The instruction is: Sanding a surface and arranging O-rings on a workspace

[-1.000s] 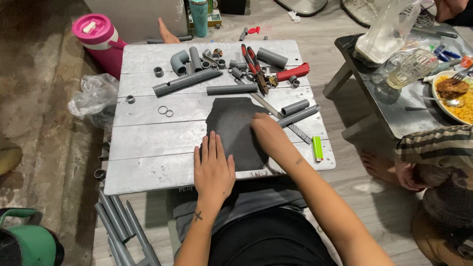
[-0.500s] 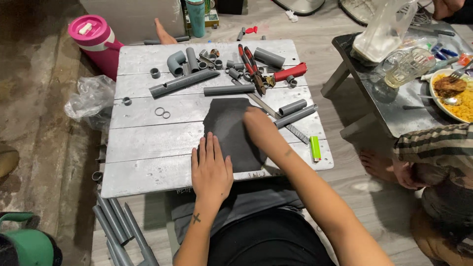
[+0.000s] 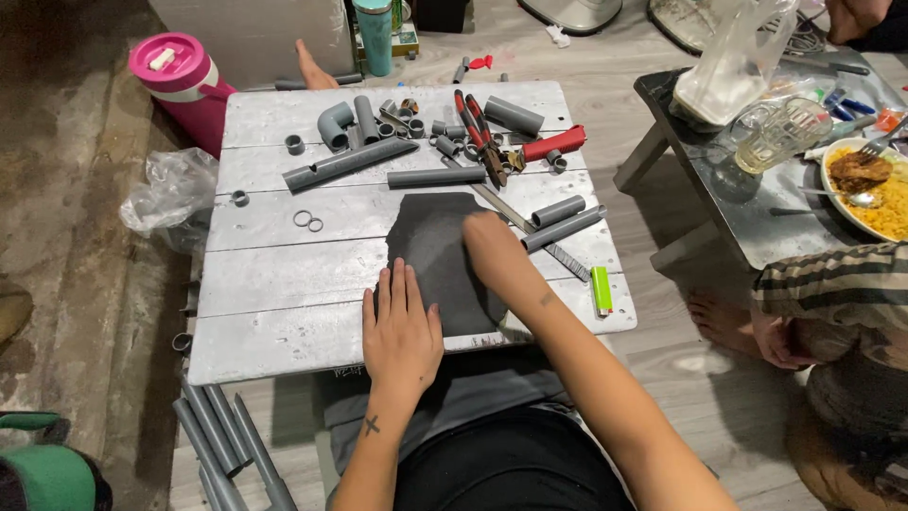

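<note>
A pale grey plank tabletop (image 3: 284, 284) stands low over a wooden floor, strewn with grey pipe pieces (image 3: 383, 161) along its far half. The left hand (image 3: 402, 331) lies flat, palm down, fingers straight and close together, pressing the near left edge of a dark sheet (image 3: 435, 237) spread at the tabletop's middle. The right hand (image 3: 492, 246) reaches across from the right, knuckles up and fingers curled down onto the sheet's right side; neither grip closes on anything. A green lighter (image 3: 601, 290) lies just right of the right forearm. Red-handled pliers (image 3: 482, 142) rest beyond the sheet.
</note>
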